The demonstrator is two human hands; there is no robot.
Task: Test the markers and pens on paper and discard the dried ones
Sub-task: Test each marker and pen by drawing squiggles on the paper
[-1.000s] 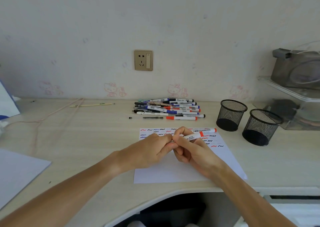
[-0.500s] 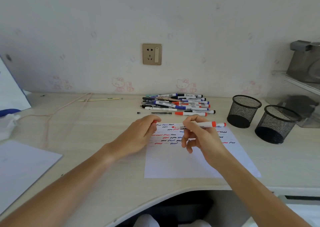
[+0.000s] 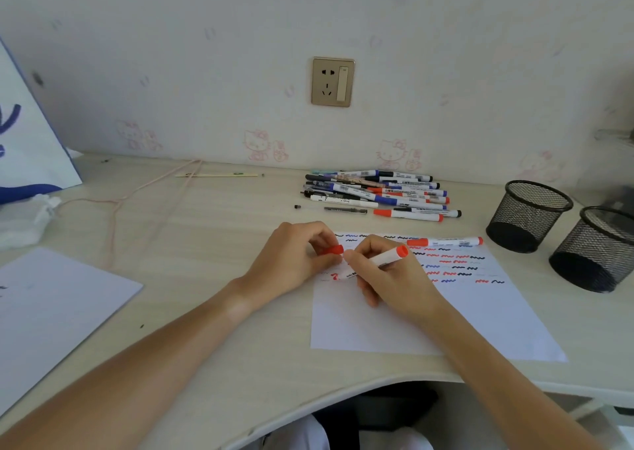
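Two hands meet over the paper (image 3: 480,315): the right hand (image 3: 394,278) grips a red marker (image 3: 377,260) (tip down), the left hand (image 3: 291,260) pinches its cap (image 3: 333,249). Behind lies a marker pile (image 3: 377,194), beside two mesh cups (image 3: 530,214).

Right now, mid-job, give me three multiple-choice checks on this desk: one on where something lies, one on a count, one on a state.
1. Where does the spare red marker lie?
A. on the top edge of the test paper
B. inside a mesh cup
C. on the marker pile

2. How many black mesh cups stand at the right?
A. one
B. two
C. three

3. What state is the marker in the right hand?
A. capped
B. uncapped, tip on the paper
C. lying loose

Key: 1 A, it lies across the squiggles at the top edge; 2 B, one cup and another; 3 B, the left hand pinches the red cap while the held marker touches the sheet.
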